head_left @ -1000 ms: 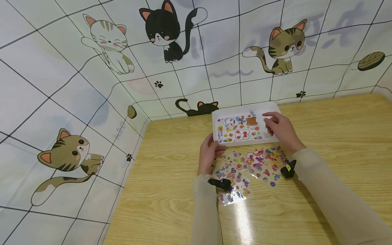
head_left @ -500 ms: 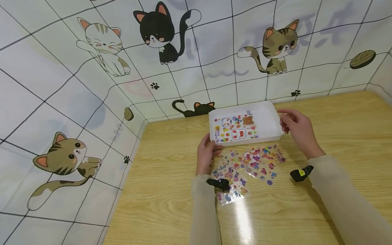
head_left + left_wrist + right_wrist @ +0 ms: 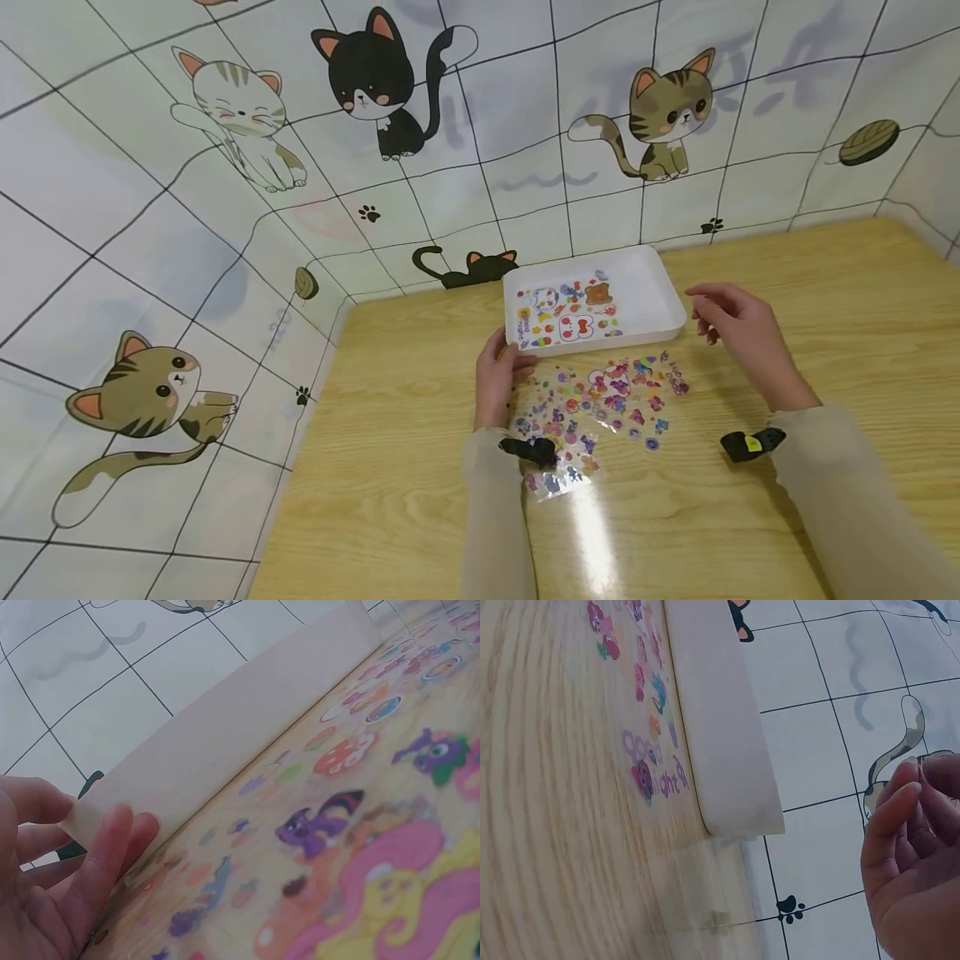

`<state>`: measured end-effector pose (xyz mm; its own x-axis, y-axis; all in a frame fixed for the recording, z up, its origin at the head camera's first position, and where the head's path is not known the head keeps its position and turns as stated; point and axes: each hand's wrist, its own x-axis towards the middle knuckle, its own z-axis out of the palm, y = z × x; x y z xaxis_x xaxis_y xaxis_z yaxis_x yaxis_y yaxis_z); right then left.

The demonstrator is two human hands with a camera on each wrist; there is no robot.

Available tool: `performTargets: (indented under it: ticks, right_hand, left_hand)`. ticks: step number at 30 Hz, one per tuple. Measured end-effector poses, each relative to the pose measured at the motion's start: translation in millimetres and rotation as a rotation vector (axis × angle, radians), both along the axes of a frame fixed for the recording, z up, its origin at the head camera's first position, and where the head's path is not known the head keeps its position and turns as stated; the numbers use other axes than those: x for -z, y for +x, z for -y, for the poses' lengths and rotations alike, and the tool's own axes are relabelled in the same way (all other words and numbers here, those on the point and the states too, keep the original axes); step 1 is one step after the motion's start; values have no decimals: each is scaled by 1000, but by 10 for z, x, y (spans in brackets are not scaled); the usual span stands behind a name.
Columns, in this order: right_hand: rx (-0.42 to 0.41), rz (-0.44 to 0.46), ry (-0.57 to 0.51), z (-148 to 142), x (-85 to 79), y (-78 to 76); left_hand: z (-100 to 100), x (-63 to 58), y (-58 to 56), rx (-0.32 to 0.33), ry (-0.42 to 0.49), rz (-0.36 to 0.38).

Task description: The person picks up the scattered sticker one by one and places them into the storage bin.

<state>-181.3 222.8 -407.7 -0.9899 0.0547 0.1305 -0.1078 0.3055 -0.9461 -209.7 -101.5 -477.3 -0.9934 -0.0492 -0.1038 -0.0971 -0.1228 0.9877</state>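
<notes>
In the head view a shallow white tray (image 3: 630,335) stands against the back wall. A clear sticker sheet (image 3: 576,321) printed with a rabbit and a bear lies in its left part. My left hand (image 3: 497,379) holds the tray's near left corner; the left wrist view shows the fingers (image 3: 112,840) on both sides of that corner. Right of the tray, my right hand (image 3: 738,333) hovers apart from it. Its fingers are loosely bent with no object visible in them, and in the right wrist view thumb and fingertips (image 3: 907,791) come close together.
More clear sticker sheets (image 3: 615,392), with ponies and small pictures, overlap on the wooden table (image 3: 390,467) in front of the tray. A wall covering (image 3: 525,167) with printed cats rises directly behind the table's back edge.
My right hand has moved right, from over the inside of the tray to beyond its right end. The left hand stays at the tray's corner. The head view has shifted slightly.
</notes>
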Motion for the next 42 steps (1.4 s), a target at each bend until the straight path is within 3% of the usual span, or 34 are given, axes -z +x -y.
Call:
performTargets:
  ticks: [14, 19, 26, 31, 42]
  right_hand:
    - [-72, 87, 202, 121, 129, 12]
    - [-179, 91, 279, 162, 132, -13]
    - [-293, 164, 385, 171, 187, 3]
    - [-319, 152, 413, 169, 251, 47]
    - [-357, 125, 550, 194, 212, 29]
  left_hand:
    - [25, 9, -18, -6, -29, -12]
    - [33, -18, -28, -3, -18, -32]
    - [26, -23, 22, -1, -1, -24]
    - [10, 19, 53, 14, -1, -31]
    - [17, 21, -10, -5, -28, -29]
